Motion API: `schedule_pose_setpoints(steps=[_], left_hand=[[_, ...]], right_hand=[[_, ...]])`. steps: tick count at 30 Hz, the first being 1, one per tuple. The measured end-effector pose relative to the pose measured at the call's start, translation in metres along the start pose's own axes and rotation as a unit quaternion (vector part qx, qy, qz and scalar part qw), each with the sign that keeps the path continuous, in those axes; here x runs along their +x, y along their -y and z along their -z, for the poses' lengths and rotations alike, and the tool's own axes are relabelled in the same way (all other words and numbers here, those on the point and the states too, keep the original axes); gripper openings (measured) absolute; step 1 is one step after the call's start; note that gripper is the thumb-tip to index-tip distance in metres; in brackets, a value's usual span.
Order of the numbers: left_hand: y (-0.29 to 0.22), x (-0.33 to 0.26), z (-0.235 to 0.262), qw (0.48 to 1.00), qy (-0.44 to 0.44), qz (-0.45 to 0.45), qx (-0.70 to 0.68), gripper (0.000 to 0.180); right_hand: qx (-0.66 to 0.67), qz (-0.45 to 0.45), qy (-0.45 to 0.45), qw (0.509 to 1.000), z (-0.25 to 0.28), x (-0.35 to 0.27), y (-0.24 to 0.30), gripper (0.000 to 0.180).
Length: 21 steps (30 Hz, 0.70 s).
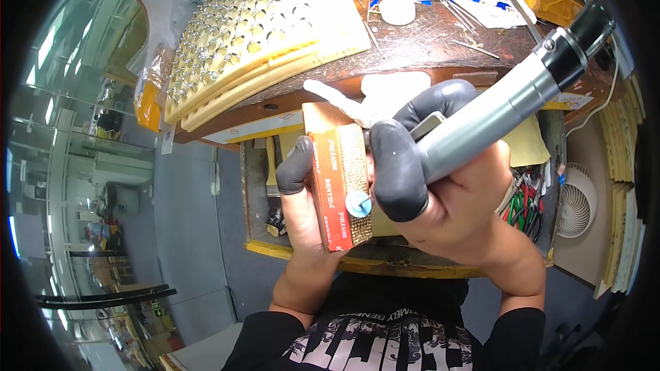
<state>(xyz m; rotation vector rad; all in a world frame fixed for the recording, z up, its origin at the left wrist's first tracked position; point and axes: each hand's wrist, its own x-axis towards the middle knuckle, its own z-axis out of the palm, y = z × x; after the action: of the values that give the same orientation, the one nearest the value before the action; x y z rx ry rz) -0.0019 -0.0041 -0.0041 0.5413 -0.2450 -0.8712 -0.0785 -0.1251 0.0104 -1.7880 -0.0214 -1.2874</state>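
Note:
My left hand (299, 185), a black cot over its thumb, grips an upright block (331, 185) with a red printed wrapping and bare wood at its far end. The block's right face is a rough, golden-brown textured strip (359, 158). My right hand (447, 199), with black cots on its thumb and a finger, is closed around a silver-grey rotary handpiece (491, 113) with a black rear end. At the handpiece's working end, a small light-blue disc (358, 203) lies against the textured strip, as far as I can see. The left fingers are hidden behind the block.
Yellow trays (240, 34) with rows of shiny rings stand at the far left of the dark wooden bench (440, 45). A white round lid (397, 10) and loose metal rods lie behind. An open drawer below holds coloured-handled pliers (526, 203). A white fan (576, 199) stands right.

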Motion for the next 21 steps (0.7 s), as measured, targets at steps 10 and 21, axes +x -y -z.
schedule_pose_setpoints(steps=[10,21], left_hand=[[-0.001,0.003,0.009,0.998,0.056,-0.001,-0.014,0.052],[0.004,0.000,-0.009,0.995,-0.029,-0.013,0.090,0.055]], right_hand=[[0.017,-0.035,0.001,0.999,0.000,0.001,0.005,0.008],[0.039,-0.039,-0.011,0.998,-0.003,0.002,0.004,0.009]])
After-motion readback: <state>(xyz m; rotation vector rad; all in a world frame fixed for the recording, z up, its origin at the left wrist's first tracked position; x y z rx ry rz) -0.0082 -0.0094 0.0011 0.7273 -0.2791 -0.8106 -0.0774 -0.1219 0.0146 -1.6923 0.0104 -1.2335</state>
